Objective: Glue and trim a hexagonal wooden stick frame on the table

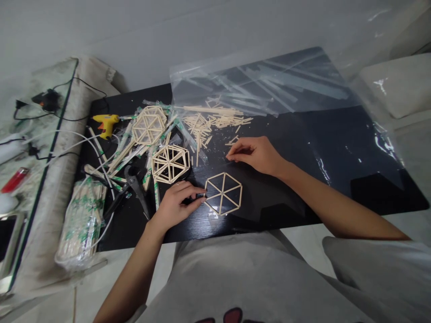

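Note:
A flat wooden-stick frame with spokes [231,192] lies on the black table [289,197] in front of me. At its left corner is my left hand [178,202], thumb and fingers closed around a small dark object that is too small to name. My right hand [252,153] is beyond the frame to the right, its fingertips pinched together low over the table near a few loose sticks; what they hold, if anything, is hidden. Left of the flat frame sit a layered stick frame [170,164] and, farther back, another wheel-shaped one [149,125].
Short cut sticks [215,121] are heaped behind my hands. A yellow glue gun [106,125], black-handled pliers [137,188], cables and a bag of wrapped sticks [82,220] lie at the left. Clear plastic sheeting [269,85] covers the table's back right.

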{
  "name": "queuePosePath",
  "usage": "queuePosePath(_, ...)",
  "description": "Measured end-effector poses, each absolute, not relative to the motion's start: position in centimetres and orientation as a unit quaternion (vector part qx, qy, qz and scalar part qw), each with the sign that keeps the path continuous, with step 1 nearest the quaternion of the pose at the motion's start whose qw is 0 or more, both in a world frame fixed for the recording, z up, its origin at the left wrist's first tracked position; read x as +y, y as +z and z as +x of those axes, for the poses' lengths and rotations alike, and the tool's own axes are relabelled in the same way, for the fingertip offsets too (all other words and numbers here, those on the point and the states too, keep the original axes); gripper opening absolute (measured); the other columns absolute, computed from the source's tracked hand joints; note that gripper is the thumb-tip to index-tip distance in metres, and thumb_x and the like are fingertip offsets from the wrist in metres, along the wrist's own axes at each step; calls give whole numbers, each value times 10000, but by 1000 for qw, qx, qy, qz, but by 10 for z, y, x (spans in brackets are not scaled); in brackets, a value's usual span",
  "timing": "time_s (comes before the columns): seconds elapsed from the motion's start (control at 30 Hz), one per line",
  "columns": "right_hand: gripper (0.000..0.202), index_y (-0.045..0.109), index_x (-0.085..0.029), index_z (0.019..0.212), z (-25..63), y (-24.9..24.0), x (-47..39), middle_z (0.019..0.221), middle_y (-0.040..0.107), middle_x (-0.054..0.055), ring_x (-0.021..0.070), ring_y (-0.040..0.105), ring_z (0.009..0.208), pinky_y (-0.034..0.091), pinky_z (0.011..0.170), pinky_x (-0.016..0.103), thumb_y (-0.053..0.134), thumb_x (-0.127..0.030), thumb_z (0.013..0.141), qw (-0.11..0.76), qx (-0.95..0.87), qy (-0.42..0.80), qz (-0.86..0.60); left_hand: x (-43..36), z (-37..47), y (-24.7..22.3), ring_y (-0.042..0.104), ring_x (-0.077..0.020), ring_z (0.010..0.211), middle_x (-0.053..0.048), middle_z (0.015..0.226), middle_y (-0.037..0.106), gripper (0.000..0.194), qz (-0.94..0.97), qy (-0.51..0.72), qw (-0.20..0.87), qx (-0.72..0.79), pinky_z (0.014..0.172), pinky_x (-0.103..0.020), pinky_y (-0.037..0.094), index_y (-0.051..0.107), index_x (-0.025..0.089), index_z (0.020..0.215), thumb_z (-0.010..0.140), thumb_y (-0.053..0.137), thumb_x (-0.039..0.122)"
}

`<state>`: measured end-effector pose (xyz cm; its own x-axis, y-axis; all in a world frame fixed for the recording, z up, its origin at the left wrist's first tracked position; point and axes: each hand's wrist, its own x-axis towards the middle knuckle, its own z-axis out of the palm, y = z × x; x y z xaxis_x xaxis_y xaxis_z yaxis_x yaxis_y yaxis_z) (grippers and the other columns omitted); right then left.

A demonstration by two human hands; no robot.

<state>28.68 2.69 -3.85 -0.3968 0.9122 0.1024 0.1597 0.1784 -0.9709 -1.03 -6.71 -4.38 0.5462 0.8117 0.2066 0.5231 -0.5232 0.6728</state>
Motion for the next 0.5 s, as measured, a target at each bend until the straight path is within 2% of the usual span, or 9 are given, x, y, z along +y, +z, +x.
queuePosePath(0.17, 124, 781, -219, 842, 287, -38, 26, 858, 799, 24, 206, 755, 822, 597, 838, 354, 848, -316, 803, 374, -690, 472, -402, -68, -11, -44, 573, -126, 722, 13, 772, 600, 148, 834, 260, 280, 398, 725, -271, 470, 746, 228, 1095, 953, 720, 259)
queuePosePath(0.33, 105, 783, -223, 859, 288, -37, 26, 842, 803, 17, 208, 754, 798, 583, 797, 338, 848, -288, 810, 358, -724, 427, -407, -67, -10, -43, 574, -125, 717, 15, 768, 597, 146, 835, 261, 278, 397, 724, -270, 468, 747, 221, 1090, 951, 721, 259)
queuePosePath(0.5, 35, 785, -225, 882, 288, -39, 28, 883, 811, 22, 207, 754, 814, 554, 797, 323, 784, -260, 884, 331, -783, 351, -394, -66, -9, -42, 570, -122, 712, 19, 765, 596, 146, 835, 263, 276, 396, 721, -269, 467, 744, 223, 1092, 954, 720, 261)
